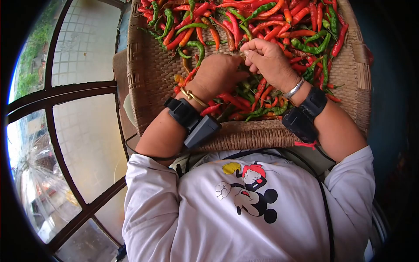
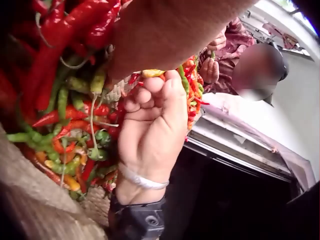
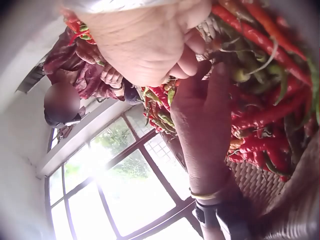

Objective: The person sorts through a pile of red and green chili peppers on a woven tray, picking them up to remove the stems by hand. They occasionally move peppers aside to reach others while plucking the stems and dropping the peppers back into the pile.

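The chilli peppers (image 1: 301,18) lie in a shallow woven basket (image 1: 257,136), a broad spread toward its far side and a smaller heap near the body, below the wrists. We judge each one light, smooth-skinned and a little slippery, firm enough to pinch but likely to bruise or split if squeezed; the thin stems (image 2: 94,120) look wiry and may snap. The best hold, we think, is the shoulder just under the stem. The right hand (image 1: 274,60) has thumb and forefinger drawn narrowly together beside a yellow-orange pepper (image 2: 152,73), though we cannot tell whether they pinch it. The left hand (image 1: 214,73) is bent in close against it, its fingertips hidden, so we cannot tell what it holds. Around them we see the white shirt (image 1: 288,218), a framed window (image 1: 83,114) and, across from us, another person in a dark red top (image 2: 236,50).
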Motion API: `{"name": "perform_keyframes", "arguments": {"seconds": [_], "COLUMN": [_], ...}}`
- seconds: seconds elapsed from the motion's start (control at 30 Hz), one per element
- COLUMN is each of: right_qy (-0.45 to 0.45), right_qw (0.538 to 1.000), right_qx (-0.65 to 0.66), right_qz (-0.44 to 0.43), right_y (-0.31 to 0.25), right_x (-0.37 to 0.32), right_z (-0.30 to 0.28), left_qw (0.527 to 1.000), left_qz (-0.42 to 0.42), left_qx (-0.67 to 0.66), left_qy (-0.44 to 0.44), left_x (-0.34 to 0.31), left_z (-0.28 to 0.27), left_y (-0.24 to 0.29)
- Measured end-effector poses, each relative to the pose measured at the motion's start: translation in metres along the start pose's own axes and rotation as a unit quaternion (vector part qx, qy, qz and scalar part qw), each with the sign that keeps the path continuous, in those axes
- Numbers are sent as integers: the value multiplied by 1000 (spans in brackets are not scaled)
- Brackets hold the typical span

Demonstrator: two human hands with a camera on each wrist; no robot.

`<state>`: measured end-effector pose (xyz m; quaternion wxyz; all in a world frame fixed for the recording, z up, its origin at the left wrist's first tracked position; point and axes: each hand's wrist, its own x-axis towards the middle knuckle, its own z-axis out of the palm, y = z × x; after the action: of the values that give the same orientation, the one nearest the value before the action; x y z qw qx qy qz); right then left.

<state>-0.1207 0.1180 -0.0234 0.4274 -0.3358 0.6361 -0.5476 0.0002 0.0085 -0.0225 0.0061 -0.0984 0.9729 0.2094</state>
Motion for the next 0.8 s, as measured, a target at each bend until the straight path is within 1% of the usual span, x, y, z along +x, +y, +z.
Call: {"name": "perform_keyframes", "arguments": {"seconds": [0.03,0.1,0.13,0.2,0.33,0.4,0.53,0.6,0.63,0.67,0.7,0.73,0.77,0.8], "right_qy": [-7,-15,-24,-30,-47,-43,-43,-42,-41,-41,-21,0,0,1], "right_qw": [1000,1000,999,999,998,997,997,997,998,998,999,999,999,996], "right_qx": [-4,-13,-21,-31,-45,-57,-66,-59,-52,-52,-49,-46,-46,-68], "right_qz": [10,5,1,3,19,14,1,4,7,8,-6,-20,-20,-50], "right_y": [0,0,0,-2,-2,-3,-2,-2,-2,0,2,5,10,15], "right_x": [0,0,-1,-2,-2,-2,-2,-2,-2,-2,-1,0,2,4], "right_z": [0,0,1,1,0,0,0,1,1,1,2,2,2,3], "left_qw": [1000,999,999,998,998,1000,999,998,998,993,976,976,963,947], "left_qz": [1,-32,-32,34,47,21,-4,-52,-53,-77,-100,-100,-123,-145], "left_qx": [1,15,16,10,21,17,25,31,30,-75,-178,-178,-227,-275], "left_qy": [0,-9,-10,50,30,11,32,31,31,53,75,74,75,77], "left_x": [-1,-1,-1,-3,-1,-2,0,2,2,1,1,1,2,3], "left_z": [-2,-6,-3,6,7,4,14,16,16,15,13,13,12,10], "left_y": [4,11,10,7,4,7,8,9,8,5,2,-2,-7,-8]}}
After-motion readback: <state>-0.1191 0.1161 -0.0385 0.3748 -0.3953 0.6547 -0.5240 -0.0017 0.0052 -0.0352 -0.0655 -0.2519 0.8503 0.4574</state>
